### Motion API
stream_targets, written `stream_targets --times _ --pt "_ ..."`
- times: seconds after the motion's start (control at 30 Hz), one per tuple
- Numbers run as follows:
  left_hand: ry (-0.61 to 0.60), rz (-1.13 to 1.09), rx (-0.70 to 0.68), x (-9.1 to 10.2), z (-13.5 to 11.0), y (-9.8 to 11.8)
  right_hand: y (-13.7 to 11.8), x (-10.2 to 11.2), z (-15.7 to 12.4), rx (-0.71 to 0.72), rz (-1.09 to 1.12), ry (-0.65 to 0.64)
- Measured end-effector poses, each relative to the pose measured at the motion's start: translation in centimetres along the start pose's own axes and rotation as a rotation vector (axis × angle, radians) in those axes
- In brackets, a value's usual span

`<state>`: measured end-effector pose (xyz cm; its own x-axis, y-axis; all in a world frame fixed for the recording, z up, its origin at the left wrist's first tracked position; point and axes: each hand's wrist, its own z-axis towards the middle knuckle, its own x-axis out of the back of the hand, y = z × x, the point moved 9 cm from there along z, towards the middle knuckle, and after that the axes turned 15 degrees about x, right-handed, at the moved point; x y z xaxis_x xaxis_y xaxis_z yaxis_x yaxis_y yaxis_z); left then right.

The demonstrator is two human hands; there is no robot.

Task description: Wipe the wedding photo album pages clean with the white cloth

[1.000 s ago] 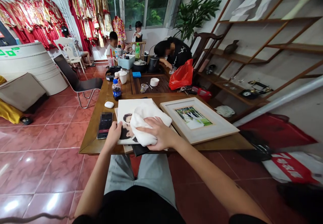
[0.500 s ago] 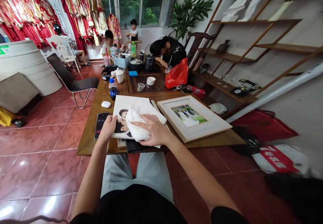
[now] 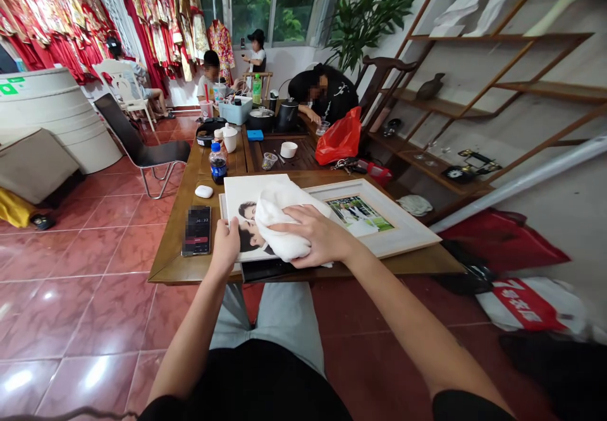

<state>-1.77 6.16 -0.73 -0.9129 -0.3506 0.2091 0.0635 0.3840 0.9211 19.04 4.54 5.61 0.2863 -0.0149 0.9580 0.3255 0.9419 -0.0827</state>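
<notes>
A white photo panel (image 3: 239, 196) printed with a portrait lies over a dark flat piece (image 3: 265, 270) at the table's near edge. My left hand (image 3: 226, 241) is closed on the panel's left edge. Under my right hand (image 3: 317, 234) is a bunched white cloth (image 3: 284, 219), gripped and pressed on the panel's right part, hiding much of the picture. To the right, partly covered by the cloth and panel, lies a light wooden picture frame (image 3: 403, 219) with a wedding photo (image 3: 360, 212) inside a white mat.
Left of the panel are a phone (image 3: 198, 231), a white earbud case (image 3: 203, 191) and a cola bottle (image 3: 219, 165). Farther back stand a white bowl (image 3: 288, 150) and a red plastic bag (image 3: 339, 136). A person (image 3: 327, 92) leans over the table's far right side.
Both hands, the cloth and the panel have shifted right, away from the phone. The panel and cloth now overlap the framed photo's left side. The view has turned slightly.
</notes>
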Motion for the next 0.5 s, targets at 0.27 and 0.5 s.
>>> stream_targets --times 0.27,0.5 --pt "0.028 -0.009 0.001 -0.6 -1.2 -1.0 0.1 -0.9 -0.6 0.059 -0.026 -0.072" --pt "0.049 0.027 -0.005 -0.7 -1.3 -1.2 0.2 -1.7 -1.0 0.082 -0.042 -0.057"
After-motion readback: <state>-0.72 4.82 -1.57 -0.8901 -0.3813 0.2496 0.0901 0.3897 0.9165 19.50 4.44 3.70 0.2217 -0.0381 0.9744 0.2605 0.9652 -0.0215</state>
